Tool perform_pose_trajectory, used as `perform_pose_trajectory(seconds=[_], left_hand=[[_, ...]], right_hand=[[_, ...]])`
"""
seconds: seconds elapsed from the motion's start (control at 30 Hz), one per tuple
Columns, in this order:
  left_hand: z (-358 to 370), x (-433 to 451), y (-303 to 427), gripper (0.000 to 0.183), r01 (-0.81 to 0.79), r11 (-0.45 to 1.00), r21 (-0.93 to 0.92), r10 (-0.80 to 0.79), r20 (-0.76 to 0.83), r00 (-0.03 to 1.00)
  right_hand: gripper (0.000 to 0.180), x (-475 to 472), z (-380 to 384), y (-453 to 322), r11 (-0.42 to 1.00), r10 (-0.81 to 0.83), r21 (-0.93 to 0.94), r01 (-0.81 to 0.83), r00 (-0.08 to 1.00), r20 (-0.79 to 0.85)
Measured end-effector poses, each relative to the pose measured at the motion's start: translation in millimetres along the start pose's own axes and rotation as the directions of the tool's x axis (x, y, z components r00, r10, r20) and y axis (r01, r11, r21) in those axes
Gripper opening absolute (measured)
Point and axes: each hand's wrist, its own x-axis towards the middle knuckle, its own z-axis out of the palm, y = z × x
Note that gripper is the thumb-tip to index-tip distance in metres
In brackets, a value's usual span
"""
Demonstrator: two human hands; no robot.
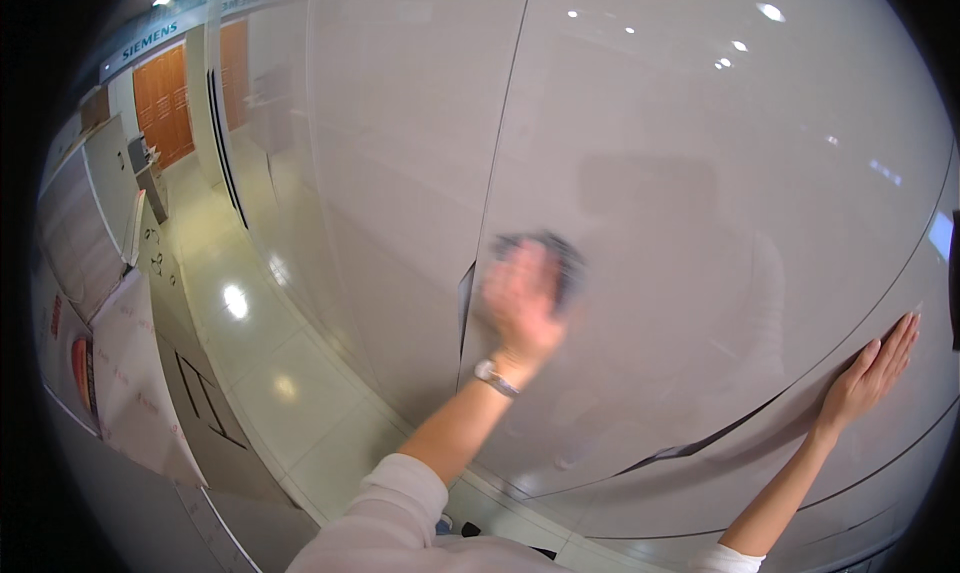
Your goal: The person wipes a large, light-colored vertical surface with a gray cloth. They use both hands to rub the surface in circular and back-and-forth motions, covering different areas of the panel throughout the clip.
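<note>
Blurred by motion, my left hand (525, 295) presses a dark cloth (566, 265) against a glossy light-grey cabinet door (645, 288). A wristwatch (495, 378) is on that wrist. The cloth lies under the palm and fingers, just right of the vertical seam between two glossy panels and beside a recessed handle edge (465, 303). My right hand (870, 374) rests flat on the panel surface at the lower right, fingers together and extended, holding nothing. Ceiling lights reflect in the door.
A tiled floor aisle (300, 385) runs along the left of the cabinet. Cardboard boxes (127, 378) and panels line its far side. Wooden doors (165, 104) stand at the upper left beneath a Siemens sign (150, 40).
</note>
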Motion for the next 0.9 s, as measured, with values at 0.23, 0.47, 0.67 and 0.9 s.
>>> perform_pose_trajectory(seconds=[0.23,0.47,0.67,0.9], left_hand=[[17,-10,-34,0.052,0.371,0.866,-0.335,-0.443,-0.169,0.880],[4,-87,64,0.063,0.067,0.968,-0.241,-0.030,0.152,0.988],[1,-58,24,0.045,-0.186,0.982,-0.032,0.188,0.092,0.978],[7,-19,-16,0.056,0.423,0.841,-0.338,-0.488,-0.134,0.862]], right_hand=[[0.045,1,-1,-3,0.999,-0.011,-0.035,0.010,1.000,-0.005],[0.045,3,-1,-4,0.998,-0.049,-0.032,0.048,0.999,-0.013],[0.045,4,-1,-1,0.999,-0.029,0.033,0.030,1.000,-0.010],[0.047,1,2,-7,0.999,0.041,0.003,-0.041,0.999,-0.030]])
